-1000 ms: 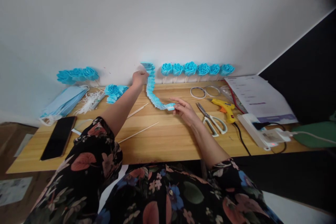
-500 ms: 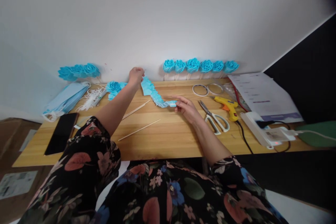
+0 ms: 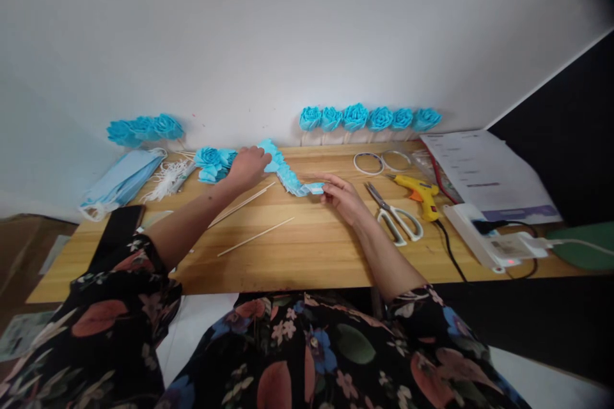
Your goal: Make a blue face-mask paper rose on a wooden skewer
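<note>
A pleated light-blue fabric strip [image 3: 288,177], ruffled along its length, runs slantwise over the wooden table. At its upper left edge is my left hand [image 3: 249,167], fingers curled closed against the material; the exact grip is partly hidden. My right hand [image 3: 343,197] pinches the strip's flat lower right end between thumb and fingers. Thin wooden sticks lie below the strip, including a single stick [image 3: 256,236]. Blue fabric flowers [image 3: 211,162] rest just left of my left hand.
Scissors [image 3: 396,216], a yellow glue gun [image 3: 418,193] and tape rolls [image 3: 368,163] lie to the right, by a white power strip [image 3: 474,236] and printed sheet [image 3: 489,176]. Flowers on sticks [image 3: 355,117] lean on the wall. Face masks [image 3: 122,177] and a phone [image 3: 118,233] are left.
My left hand has come down and toward me along the strip's upper left end, from its top corner to its edge. My right hand stays at the other end.
</note>
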Available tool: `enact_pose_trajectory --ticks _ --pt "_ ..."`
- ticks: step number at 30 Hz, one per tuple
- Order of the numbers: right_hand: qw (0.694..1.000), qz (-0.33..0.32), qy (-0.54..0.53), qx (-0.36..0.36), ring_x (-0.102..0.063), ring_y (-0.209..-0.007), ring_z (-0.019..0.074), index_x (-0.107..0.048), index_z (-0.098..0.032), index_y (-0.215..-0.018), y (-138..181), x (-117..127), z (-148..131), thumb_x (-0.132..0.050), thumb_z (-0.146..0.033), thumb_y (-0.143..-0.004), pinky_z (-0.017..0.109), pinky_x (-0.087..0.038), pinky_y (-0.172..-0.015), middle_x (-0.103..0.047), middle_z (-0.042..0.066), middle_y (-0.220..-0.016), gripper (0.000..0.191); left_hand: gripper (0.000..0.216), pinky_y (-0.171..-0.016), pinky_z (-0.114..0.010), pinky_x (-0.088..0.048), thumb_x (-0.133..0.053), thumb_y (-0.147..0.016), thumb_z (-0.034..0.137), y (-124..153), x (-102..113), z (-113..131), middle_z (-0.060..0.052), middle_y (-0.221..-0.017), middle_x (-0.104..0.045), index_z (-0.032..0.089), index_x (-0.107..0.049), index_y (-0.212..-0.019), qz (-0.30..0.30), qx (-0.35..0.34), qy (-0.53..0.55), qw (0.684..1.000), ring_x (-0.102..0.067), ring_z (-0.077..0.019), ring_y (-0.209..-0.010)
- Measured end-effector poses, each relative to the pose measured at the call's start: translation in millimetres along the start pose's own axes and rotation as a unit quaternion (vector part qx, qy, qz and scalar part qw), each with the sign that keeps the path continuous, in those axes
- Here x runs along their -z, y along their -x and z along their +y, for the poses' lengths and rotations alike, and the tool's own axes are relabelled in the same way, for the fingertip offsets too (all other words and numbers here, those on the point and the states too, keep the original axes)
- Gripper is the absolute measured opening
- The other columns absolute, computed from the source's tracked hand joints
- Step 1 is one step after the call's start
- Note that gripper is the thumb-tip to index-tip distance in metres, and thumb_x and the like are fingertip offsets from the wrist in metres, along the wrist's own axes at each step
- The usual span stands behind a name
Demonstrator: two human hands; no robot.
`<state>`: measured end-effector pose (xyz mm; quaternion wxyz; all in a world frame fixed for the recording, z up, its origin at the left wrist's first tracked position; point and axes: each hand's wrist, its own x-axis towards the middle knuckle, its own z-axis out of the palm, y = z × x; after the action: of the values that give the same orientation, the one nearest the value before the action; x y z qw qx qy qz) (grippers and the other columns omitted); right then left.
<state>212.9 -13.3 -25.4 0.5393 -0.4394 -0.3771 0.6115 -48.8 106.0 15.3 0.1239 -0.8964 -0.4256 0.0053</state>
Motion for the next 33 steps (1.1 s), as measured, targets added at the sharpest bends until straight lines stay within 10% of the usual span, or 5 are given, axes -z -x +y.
enact_pose_trajectory --ticks 8,13,24,33 --pt "1.000 0.009 0.004 0.005 -0.056 -0.055 0.0102 -0.077 -0.019 -0.108 -0.6 0.4 0.6 -0.082 -0.032 -0.066 0.025 -0.044 -0.057 -0.066 -0.003 -0.065 0.045 0.025 -0.081 -0.040 -0.043 -0.052 -0.092 0.022 -21.0 13.3 -23.9 -0.017 -0.101 -0.073 0.015 -0.075 -0.096 0.056 0.106 0.092 0.988 -0.065 -0.0316 -0.098" --pt "1.000 0.013 -0.011 0.024 -0.056 -0.057 0.0102 -0.077 -0.020 -0.110 0.5 4.9 -5.7 -0.082 -0.033 -0.067 0.025 -0.045 -0.058 -0.067 -0.003 -0.068 0.045 0.012 -0.081 -0.033 -0.044 -0.060 -0.085 0.017 -46.0 53.5 -51.1 -0.007 -0.092 -0.073 0.017 -0.072 -0.087 0.166 0.218 0.295 0.915 -0.062 -0.0226 -0.088" --pt "0.993 -0.014 -0.048 0.110 -0.056 -0.059 0.0131 -0.074 -0.024 -0.112 9.1 15.9 -19.1 -0.083 -0.038 -0.068 0.028 -0.048 -0.063 -0.066 -0.003 -0.069 0.047 0.005 -0.075 -0.031 -0.050 -0.063 -0.088 0.019 -101.4 86.3 -38.1 -0.001 -0.075 -0.063 0.016 -0.065 -0.085 0.158 0.154 0.560 0.798 -0.055 -0.0118 -0.067" --pt "0.985 -0.128 0.101 0.056 -0.063 -0.067 0.0126 -0.076 -0.020 -0.112 8.2 4.9 -7.3 -0.084 -0.041 -0.075 0.026 -0.049 -0.070 -0.068 -0.002 -0.073 0.044 0.019 -0.087 -0.035 -0.047 -0.061 -0.080 0.016 -122.3 62.1 -15.9 -0.008 -0.091 -0.074 0.018 -0.078 -0.087 0.237 0.182 0.345 0.890 -0.066 -0.0249 -0.093"
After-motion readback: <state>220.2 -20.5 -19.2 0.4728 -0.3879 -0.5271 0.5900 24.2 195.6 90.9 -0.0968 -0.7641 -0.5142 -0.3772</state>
